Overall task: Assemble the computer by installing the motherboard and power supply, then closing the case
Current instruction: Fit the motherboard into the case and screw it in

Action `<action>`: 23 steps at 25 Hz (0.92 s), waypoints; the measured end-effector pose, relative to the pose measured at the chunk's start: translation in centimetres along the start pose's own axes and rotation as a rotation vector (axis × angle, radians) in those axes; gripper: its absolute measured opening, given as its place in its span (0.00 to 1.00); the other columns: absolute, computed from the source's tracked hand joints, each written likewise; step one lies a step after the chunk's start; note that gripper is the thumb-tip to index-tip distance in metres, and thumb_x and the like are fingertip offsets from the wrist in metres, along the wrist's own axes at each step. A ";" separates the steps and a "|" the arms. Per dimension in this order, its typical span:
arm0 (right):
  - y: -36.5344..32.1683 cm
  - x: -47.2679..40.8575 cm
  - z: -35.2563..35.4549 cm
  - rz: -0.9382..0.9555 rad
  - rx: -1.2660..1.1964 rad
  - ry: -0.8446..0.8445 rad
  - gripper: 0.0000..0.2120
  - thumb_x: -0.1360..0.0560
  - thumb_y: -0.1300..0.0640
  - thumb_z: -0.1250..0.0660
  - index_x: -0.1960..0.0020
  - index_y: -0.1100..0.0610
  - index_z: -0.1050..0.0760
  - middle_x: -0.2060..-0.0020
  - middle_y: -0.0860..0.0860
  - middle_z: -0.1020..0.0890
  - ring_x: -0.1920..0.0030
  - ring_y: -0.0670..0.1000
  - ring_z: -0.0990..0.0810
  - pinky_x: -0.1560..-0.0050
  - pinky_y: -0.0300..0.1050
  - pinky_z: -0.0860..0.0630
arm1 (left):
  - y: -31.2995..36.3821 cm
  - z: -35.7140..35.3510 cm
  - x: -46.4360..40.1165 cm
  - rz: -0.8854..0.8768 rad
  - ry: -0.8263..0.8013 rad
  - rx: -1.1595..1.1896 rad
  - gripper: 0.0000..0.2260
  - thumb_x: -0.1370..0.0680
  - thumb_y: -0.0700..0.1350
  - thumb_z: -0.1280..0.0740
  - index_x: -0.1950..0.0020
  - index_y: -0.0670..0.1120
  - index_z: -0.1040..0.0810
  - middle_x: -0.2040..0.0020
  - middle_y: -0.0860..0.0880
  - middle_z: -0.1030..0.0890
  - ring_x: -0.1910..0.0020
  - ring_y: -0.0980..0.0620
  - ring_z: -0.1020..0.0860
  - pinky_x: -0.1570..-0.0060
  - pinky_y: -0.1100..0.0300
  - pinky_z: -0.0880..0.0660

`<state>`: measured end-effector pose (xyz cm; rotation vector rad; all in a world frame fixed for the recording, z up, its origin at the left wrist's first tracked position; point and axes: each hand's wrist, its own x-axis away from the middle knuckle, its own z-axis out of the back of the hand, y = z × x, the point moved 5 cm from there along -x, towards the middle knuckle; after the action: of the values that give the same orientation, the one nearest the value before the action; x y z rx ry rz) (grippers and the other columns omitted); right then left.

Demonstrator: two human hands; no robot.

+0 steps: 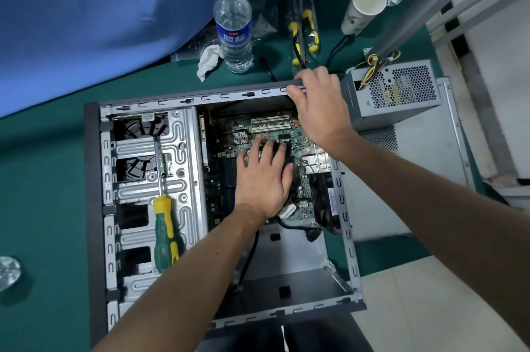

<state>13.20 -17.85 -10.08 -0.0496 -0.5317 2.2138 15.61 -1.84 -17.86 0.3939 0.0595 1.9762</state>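
The motherboard (258,133) lay inside the open case (94,179), pressed by the flat, straight-fingered left hand (263,176). The case's far rim was gripped by the right hand (318,104). The power supply (395,93) stood outside, just beside.

A table covered in dark green cloth (51,179) carries an open grey metal computer case (94,208), a clear plastic water bottle with a blue label (233,33), a crumpled white tissue (208,61), a white paper cup (362,8), packaged yellow-handled screwdrivers (305,33) and a grey perforated metal power supply (398,93).

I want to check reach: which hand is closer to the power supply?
Right. The right hand grips the case's top edge beside the power supply; the left hand presses the motherboard, farther away.
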 end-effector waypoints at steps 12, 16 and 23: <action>0.1 -0.7 -0.1 0.019 -0.052 0.027 0.19 0.17 0.45 0.45 0.34 0.56 0.29 0.37 0.55 0.29 0.36 0.57 0.33 0.44 0.51 0.32 | 2.1 3.1 2.1 -0.297 0.214 -0.066 0.16 0.24 0.49 0.35 0.39 0.43 0.26 0.42 0.41 0.24 0.41 0.40 0.28 0.41 0.45 0.33; 0.4 -0.6 -0.1 0.029 -0.095 0.035 0.19 0.17 0.44 0.45 0.33 0.55 0.30 0.34 0.54 0.29 0.31 0.58 0.35 0.39 0.54 0.31 | 5.6 0.8 6.5 -0.641 -0.099 -0.267 0.09 0.25 0.46 0.30 0.47 0.44 0.21 0.50 0.46 0.20 0.51 0.46 0.24 0.53 0.51 0.27; 0.4 -0.2 0.2 0.048 -0.093 0.078 0.20 0.17 0.43 0.46 0.32 0.53 0.31 0.33 0.52 0.30 0.32 0.56 0.35 0.42 0.50 0.32 | 7.1 -2.4 8.0 -0.610 -0.342 -0.435 0.11 0.18 0.34 0.45 0.41 0.41 0.25 0.62 0.49 0.28 0.63 0.48 0.26 0.67 0.54 0.28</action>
<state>13.03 -18.32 -10.06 -0.1988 -0.5952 2.2231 5.64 2.58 -16.63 0.3663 -0.4156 1.2550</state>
